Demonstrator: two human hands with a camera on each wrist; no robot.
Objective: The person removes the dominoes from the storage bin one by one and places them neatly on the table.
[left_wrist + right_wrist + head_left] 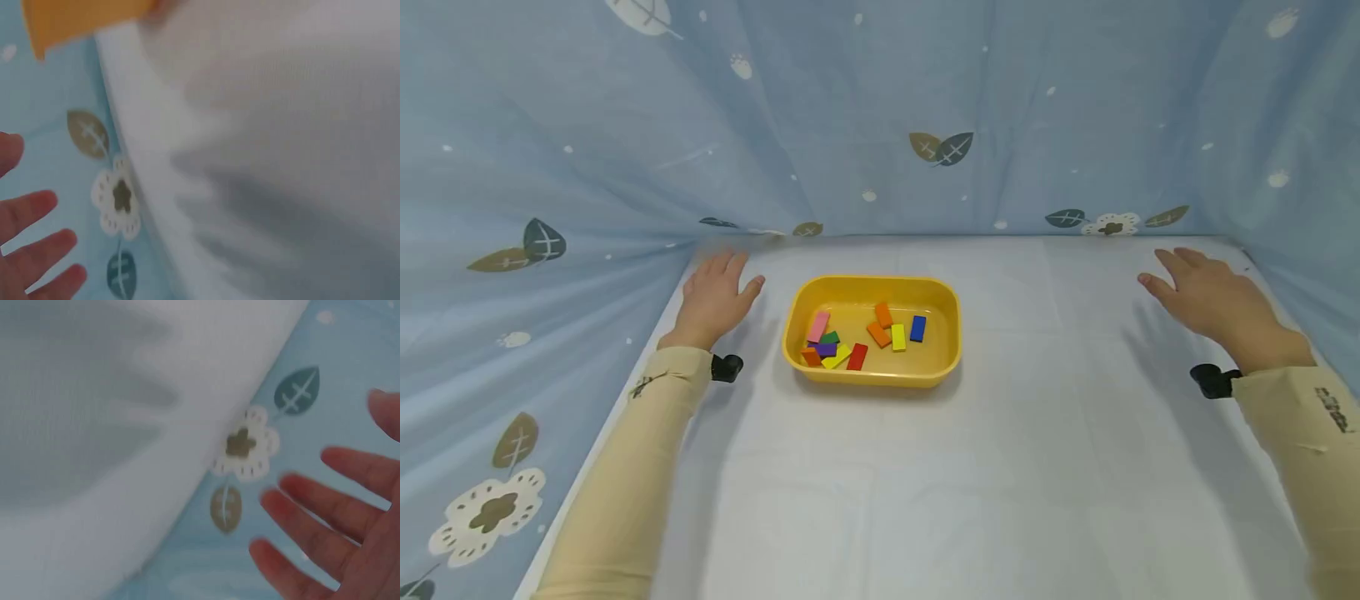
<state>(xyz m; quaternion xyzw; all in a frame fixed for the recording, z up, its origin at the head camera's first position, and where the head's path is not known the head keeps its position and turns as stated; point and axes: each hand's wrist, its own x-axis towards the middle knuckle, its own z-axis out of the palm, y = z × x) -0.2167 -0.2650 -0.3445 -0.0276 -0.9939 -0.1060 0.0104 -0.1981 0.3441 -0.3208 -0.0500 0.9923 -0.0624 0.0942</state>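
My left hand (710,302) is held over the back left of the table, fingers spread, with nothing in it. To its right stands a yellow tray (872,377) with several small coloured blocks inside. A pink block (818,327), a red block (857,357) and a purple block (826,350) lie in its left half; a blue block (918,328) lies farther right. My right hand (1213,300) is over the table's back right, well away from the tray, and holds nothing. In the wrist views the left fingers (39,255) and right fingers (312,512) are spread apart.
A white cloth (1000,483) covers the table. Blue patterned fabric (880,108) rises along the back and both sides. Each wrist wears a black strap with a small camera, the left camera (727,368) and the right camera (1213,381).
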